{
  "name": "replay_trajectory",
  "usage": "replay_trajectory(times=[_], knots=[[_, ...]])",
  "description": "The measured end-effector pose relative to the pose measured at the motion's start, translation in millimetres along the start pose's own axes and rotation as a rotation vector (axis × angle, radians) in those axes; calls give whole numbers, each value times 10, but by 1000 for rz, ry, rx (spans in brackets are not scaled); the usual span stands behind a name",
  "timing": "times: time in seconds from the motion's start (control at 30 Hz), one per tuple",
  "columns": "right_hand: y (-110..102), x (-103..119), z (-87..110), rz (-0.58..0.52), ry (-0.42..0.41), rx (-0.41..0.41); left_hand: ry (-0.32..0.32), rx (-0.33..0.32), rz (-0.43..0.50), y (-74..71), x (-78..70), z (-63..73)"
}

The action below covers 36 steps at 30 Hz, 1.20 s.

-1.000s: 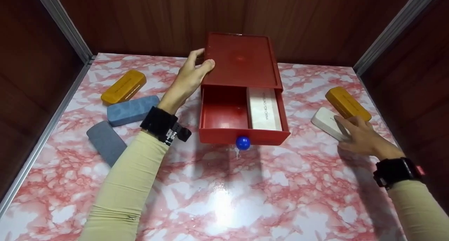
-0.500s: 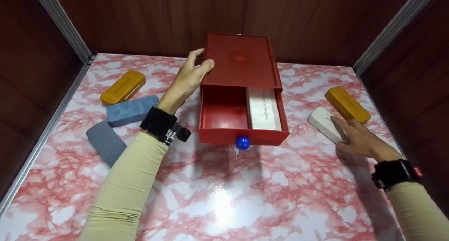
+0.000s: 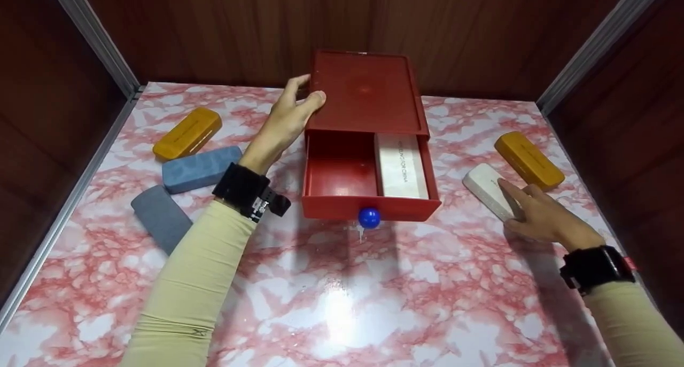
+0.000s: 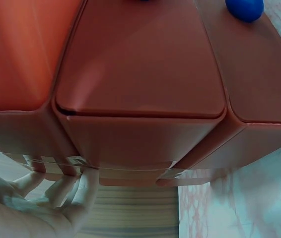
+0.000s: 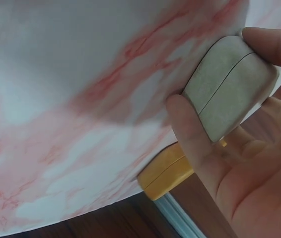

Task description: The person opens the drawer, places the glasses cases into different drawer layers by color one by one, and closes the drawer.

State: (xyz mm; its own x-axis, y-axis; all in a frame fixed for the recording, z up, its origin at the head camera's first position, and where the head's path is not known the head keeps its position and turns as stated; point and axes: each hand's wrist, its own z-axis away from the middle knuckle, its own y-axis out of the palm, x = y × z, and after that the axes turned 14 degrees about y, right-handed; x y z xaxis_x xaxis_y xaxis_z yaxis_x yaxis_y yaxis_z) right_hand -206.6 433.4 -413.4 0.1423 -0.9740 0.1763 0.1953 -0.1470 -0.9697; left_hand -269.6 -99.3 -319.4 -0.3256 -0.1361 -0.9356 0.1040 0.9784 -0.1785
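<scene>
My left hand (image 3: 291,113) grips the back left of a red drawer box (image 3: 368,92), its thumb on the top edge. In the left wrist view its fingers (image 4: 83,198) lie against the box. The top drawer (image 3: 342,207), with a blue knob (image 3: 369,218), is pulled out. Inside its right side lies a white glasses case (image 3: 403,166) with printed lettering. On the right, my right hand (image 3: 545,215) holds another white glasses case (image 3: 483,188) at its near end. The right wrist view shows that case (image 5: 227,84) between thumb and fingers.
A yellow glasses case (image 3: 529,161) lies behind the right hand. Left of the box lie another yellow case (image 3: 188,133), a blue case (image 3: 202,168) and a grey case (image 3: 162,217), partly hidden by the left sleeve. Dark wooden panels (image 3: 235,30) enclose the marbled tabletop (image 3: 417,297).
My right hand has moved the white glasses case a little to the left, away from the yellow one. The left hand and the drawer box stay nearly still.
</scene>
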Motion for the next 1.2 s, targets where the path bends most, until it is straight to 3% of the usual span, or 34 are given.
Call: replay_trajectory(times=[0.37, 0.53, 0.83, 1.2], knots=[[33, 147, 59, 0, 14, -6, 1, 9, -5, 2, -6, 6], [29, 146, 91, -27, 0, -46, 4, 16, -14, -1, -13, 8], [-37, 219, 151, -112, -127, -276, 6, 15, -19, 16, -22, 7], [-553, 734, 299, -167, -178, -447, 25, -7, 23, 30, -16, 4]])
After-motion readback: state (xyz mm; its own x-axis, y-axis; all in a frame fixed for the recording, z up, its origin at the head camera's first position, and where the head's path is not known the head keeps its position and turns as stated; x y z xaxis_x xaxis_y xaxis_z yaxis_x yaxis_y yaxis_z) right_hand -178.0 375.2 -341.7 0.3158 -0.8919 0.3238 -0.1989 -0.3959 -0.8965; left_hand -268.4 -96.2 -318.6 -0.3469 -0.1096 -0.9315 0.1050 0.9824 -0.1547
